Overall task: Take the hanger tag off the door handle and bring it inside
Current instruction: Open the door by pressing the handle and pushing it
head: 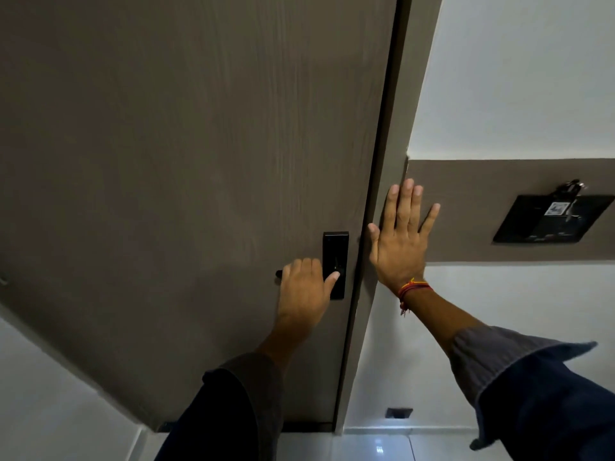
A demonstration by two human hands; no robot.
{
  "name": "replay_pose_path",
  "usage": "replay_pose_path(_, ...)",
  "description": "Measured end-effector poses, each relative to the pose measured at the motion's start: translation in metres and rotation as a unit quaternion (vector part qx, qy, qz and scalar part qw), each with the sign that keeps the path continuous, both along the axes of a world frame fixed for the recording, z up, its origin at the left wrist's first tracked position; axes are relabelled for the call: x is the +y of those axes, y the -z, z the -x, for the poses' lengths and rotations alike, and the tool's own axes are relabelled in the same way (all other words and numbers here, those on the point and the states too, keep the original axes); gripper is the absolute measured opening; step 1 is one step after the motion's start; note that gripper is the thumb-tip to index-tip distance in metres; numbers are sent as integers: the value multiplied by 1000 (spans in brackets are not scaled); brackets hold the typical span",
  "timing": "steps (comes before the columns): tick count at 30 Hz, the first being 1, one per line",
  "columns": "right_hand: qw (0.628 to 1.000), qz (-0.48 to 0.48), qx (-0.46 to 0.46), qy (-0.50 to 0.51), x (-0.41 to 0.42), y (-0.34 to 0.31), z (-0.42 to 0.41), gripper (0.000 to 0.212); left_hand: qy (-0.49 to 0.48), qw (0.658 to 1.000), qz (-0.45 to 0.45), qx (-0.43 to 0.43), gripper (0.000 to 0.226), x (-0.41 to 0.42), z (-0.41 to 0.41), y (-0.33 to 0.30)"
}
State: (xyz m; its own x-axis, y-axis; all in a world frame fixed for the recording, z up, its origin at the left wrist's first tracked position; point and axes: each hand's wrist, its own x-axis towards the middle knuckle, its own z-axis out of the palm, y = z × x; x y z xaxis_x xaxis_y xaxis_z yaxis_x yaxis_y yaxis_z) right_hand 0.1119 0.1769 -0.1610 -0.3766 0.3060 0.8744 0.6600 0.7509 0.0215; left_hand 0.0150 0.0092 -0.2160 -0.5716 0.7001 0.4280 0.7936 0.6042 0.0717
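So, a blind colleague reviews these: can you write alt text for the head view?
A person's left hand grips the black door handle of a closed grey-brown door, beside a black lock plate. The right hand rests flat, fingers spread, on the door frame. No hanger tag is visible.

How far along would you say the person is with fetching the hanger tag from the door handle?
Nothing looks finished yet: no hanger tag is in view, and the door sits shut in its frame. In hand now: the left hand is closed over the door handle beside the black lock plate, while the right hand presses flat on the frame. Opening the door, removing the tag and bringing it inside remain.
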Motion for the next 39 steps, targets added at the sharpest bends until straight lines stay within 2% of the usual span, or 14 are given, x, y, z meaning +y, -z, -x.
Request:
replay_pose_path(4,999,-20,10,-30,3,12,3,76,8,987,-131,-93,63,9,0,25)
replay_pose_path(6,999,-26,14,-29,5,16,5,76,16,975,-200,-92,56,12,0,36)
replay_pose_path(9,999,-27,21,-35,9,18,8,74,16,947,-280,-159,49,18,-5,45)
replay_pose_path(13,998,-38,30,-37,11,19,9,74,11,915,-330,-232,45,27,-15,53)
replay_pose_path(16,998,-39,36,-37,12,20,9,75,13,878,-382,-288,39,33,-20,55)
replay_pose_path(23,998,-33,28,-41,9,18,7,74,20,841,-435,-322,46,37,-21,58)
replay_pose_path(28,999,-21,6,-45,7,15,2,75,10,845,-406,-348,58,30,-25,58)
replay_pose_path(34,998,11,-4,-58,0,11,-6,83,-5,863,-286,-417,71,9,-31,45)
replay_pose_path(39,996,15,-29,-78,-1,4,-17,84,-32,950,-128,-284,80,-15,-28,20)
